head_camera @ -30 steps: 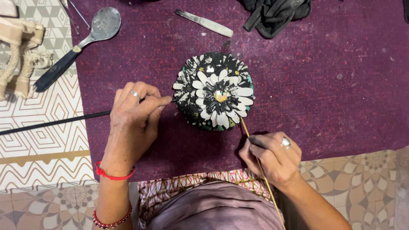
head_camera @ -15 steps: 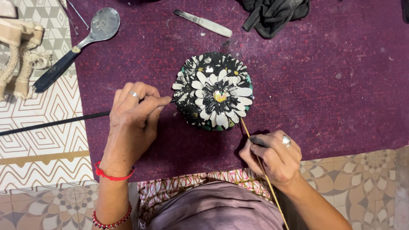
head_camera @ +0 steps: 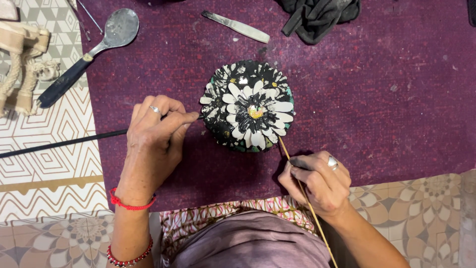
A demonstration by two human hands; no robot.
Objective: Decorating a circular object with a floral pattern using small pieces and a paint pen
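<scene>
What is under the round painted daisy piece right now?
The round daisy piece rests on the purple mat. The left hand's black rod and right hand's thin stick meet its edges; its underside is hidden.

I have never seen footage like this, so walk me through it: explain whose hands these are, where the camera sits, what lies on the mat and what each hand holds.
There is no machine here. A camera worn on a person's head looks down at their own two bare hands.

The left hand pinches a long thin black rod whose tip points at a round black dome painted with white daisies. The right hand holds a thin pale wooden stick whose tip meets the dome's lower edge.

The dome sits on a purple mat spread over patterned floor tiles. Farther back lie a large metal spoon with a dark handle, a flat pale blade and a crumpled black cloth.
</scene>
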